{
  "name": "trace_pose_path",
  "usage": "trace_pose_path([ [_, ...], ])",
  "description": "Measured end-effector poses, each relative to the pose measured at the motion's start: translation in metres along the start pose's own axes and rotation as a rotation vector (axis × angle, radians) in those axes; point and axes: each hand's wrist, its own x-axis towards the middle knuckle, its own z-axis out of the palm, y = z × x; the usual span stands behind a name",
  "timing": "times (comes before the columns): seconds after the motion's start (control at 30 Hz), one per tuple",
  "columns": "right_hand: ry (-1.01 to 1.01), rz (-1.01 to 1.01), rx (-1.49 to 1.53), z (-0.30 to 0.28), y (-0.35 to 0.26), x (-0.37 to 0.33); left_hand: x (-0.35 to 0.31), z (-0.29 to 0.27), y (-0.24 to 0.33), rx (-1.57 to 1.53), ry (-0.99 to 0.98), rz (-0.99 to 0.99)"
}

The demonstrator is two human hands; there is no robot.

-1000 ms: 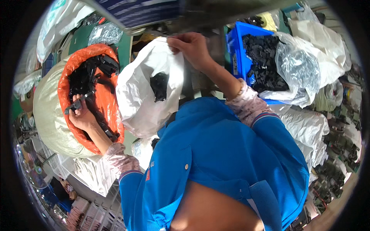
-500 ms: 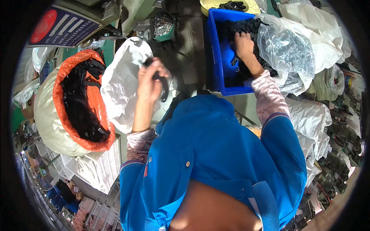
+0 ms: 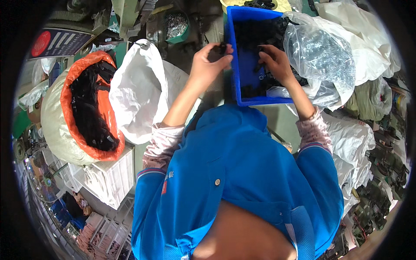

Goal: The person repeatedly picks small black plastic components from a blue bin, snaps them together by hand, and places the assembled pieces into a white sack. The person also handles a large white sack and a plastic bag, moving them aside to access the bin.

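My left hand (image 3: 207, 65) is just outside the left wall of a blue plastic bin (image 3: 237, 82). Its thumb and fingers close on a small black part (image 3: 222, 47), mostly covered by the fingers. Over the bin, my right hand (image 3: 277, 64) pinches another small dark piece (image 3: 258, 66), whose exact shape I cannot make out. Many black plastic parts (image 3: 260, 32) lie in the bin, and a patch of its blue floor shows between them. A clear plastic bag (image 3: 320, 58) hangs over the bin's right side.
On the left, a white sack (image 3: 138, 95) stands open beside an orange-lined sack (image 3: 67, 108) of black parts. A green tub (image 3: 178, 39) of small metal pieces sits beyond. White sacks (image 3: 362, 39) crowd the right, and a yellow basin (image 3: 281, 6) stands behind the bin.
My left hand has moved right, from beside the white sack to the bin's left wall; the curved black strap-like piece no longer shows. My right hand has drawn back slightly from the pile, pinching a piece.
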Motion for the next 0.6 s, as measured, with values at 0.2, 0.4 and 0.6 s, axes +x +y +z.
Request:
trace_pose_path([
  [0.2,-0.32,0.042,0.258,0.0,-0.032,-0.03,-0.011,0.015,0.0,0.536,-0.216,0.05],
  [0.4,-0.463,-0.054,-0.128,-0.017,-0.008,0.008,-0.015,0.026,-0.019,-0.096,-0.143,-0.131],
  [0.6,-0.54,-0.229,-1.13,0.007,0.088,0.011,-0.032,0.014,-0.024,-0.136,-0.038,-0.142],
])
